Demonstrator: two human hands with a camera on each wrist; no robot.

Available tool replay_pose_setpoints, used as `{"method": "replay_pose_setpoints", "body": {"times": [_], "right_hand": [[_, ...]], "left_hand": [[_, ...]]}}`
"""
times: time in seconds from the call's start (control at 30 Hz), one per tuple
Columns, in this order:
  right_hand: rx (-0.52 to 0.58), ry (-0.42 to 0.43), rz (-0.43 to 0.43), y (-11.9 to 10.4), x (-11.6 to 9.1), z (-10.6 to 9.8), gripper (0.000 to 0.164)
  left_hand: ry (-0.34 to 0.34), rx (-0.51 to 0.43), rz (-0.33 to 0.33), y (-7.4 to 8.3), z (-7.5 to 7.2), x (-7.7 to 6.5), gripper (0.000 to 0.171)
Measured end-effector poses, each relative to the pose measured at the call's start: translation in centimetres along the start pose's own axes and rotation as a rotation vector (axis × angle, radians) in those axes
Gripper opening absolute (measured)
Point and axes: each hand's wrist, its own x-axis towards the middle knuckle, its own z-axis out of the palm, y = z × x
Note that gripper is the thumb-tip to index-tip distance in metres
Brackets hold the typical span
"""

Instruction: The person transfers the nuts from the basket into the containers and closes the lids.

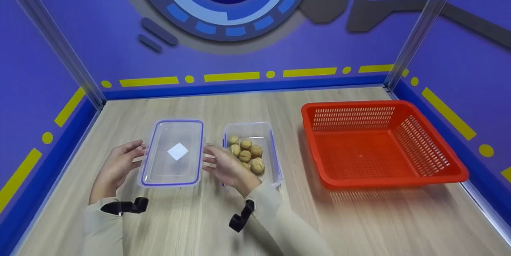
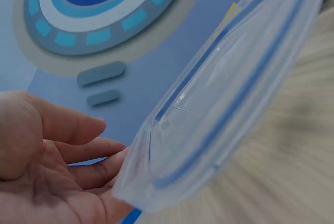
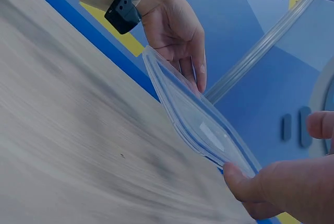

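Observation:
A clear plastic lid (image 1: 172, 172) with a blue seal and a white diamond label (image 1: 177, 151) is held up off the table between both hands. At its left edge, my left hand (image 1: 117, 166) supports it on loosely extended fingers; the left wrist view shows the thumb (image 2: 73, 122) apart from the lid. On the opposite edge, my right hand (image 1: 229, 166) touches it with the fingertips (image 3: 235, 177), the thumb (image 3: 319, 125) raised away. Beside the lid, a clear plastic food container (image 1: 276, 164) holds several walnuts (image 1: 245, 155), partly hidden behind my right hand.
A red plastic basket (image 1: 361, 152) with slotted sides stands on the right of the wooden table (image 1: 159, 220). Blue-purple printed panels (image 1: 239, 62) wall the back and both sides, joined by metal corner posts (image 1: 419, 24).

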Motion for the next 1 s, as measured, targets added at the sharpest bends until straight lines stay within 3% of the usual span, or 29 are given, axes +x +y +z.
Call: {"method": "replay_pose_setpoints", "body": {"times": [0.13,0.33,0.47,0.7,1.0], "right_hand": [[-0.075,-0.038,-0.011,-1.4,-1.1,-1.0,0.06],[-0.21,-0.087,-0.1,-3.3,-2.4,-2.6,0.065],[-0.237,-0.053,-0.139,-4.2,-2.8,-4.2,0.065],[-0.239,0.005,-0.182,-5.2,-3.2,-7.5,0.063],[-0.397,0.17,-0.258,-6.0,-3.8,-11.0,0.047]], "left_hand": [[0.009,0.012,0.054,0.9,1.0,-0.2,0.054],[0.029,-0.007,0.125,1.9,2.7,-0.3,0.053],[0.034,-0.097,0.141,2.3,4.5,0.1,0.05],[0.022,-0.271,0.092,2.6,7.8,0.9,0.051],[-0.034,-0.402,0.086,3.5,12.0,1.8,0.044]]}}
